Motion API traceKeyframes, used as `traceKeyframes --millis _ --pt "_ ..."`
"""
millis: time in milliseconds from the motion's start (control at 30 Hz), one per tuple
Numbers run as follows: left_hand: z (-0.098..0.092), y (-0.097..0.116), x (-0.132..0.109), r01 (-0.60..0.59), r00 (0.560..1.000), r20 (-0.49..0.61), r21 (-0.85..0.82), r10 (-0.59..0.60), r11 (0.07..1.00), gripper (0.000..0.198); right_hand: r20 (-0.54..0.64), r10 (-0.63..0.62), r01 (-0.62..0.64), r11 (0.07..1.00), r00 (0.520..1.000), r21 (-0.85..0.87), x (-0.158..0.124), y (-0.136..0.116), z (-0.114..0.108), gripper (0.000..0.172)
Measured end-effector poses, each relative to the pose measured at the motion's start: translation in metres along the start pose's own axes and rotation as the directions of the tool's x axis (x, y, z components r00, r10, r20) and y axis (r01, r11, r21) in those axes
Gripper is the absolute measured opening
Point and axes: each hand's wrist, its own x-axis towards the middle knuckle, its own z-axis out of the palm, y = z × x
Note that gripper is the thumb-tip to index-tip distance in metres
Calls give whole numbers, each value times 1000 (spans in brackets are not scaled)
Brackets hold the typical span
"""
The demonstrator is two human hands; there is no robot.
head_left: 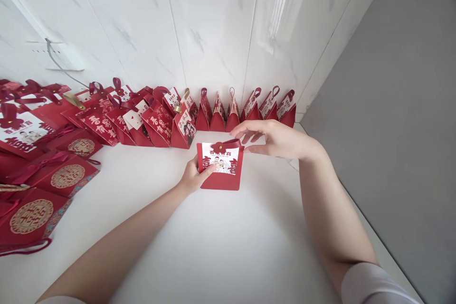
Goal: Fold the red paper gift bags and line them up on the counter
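Observation:
A red wedding gift box (223, 181) with a white printed panel of a cartoon couple is in my left hand (194, 175). My left thumb lies across its front, and the other fingers are hidden behind it. A dark red ribbon handle (231, 144) is fastened at its top with a flower-shaped piece. My right hand (276, 138) hovers at the box's upper right corner, fingers curved and apart from the thumb. Its thumb tip is close to the ribbon's end; whether they touch I cannot tell.
Several red wedge-shaped gift boxes (204, 114) stand along the tiled wall (213, 28). More red boxes and bags (33, 213) crowd the left side of the white table (213, 247). A grey panel (399, 104) borders the right. A cable (60, 64) hangs from a wall socket.

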Motion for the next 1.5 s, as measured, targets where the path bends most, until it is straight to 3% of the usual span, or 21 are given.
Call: traceKeyframes --millis 133,333,633,833,900,1000,1067,1133,1233,1300,1400,1500 --pt "1 -4 1 13 1000 19 -70 -11 997 60 56 2 -4 999 998 34 3 1 4 24" --pt "2 0 4 -39 994 -105 -15 37 999 54 46 -46 47 999 998 -19 7 -6 10 13" --pt "4 4 6 -101 987 -133 -62 92 993 49 50 -146 150 985 988 -85 9 -8 15 11" --pt "3 8 5 -91 986 -148 -67 80 994 51 67 -131 135 989 989 -57 9 -10 18 12" --pt "3 15 1 -183 963 -196 26 185 983 59 69 -102 104 994 992 -38 9 -15 19 16" --pt "8 29 -9 -396 883 -189 190 429 898 93 77 -80 76 996 994 55 10 -23 21 24" --pt "15 39 -16 -447 874 -98 227 477 865 113 58 -84 77 991 995 110 12 -25 24 23" --pt "23 46 -21 -436 891 -20 234 453 869 118 -31 -92 95 989 995 111 17 -23 30 21" --pt "29 48 -24 -418 906 41 231 420 879 108 -284 -73 91 994 956 52 27 -16 42 24" --pt "29 45 -24 -385 923 65 224 380 895 95 -405 12 18 997 914 70 33 -10 48 27" --pt "26 39 -24 -290 957 68 169 283 942 70 -420 173 -112 980 891 165 38 -2 52 30" --pt "25 31 -24 -222 975 34 74 220 972 46 -440 228 -176 972 868 158 39 4 50 31"
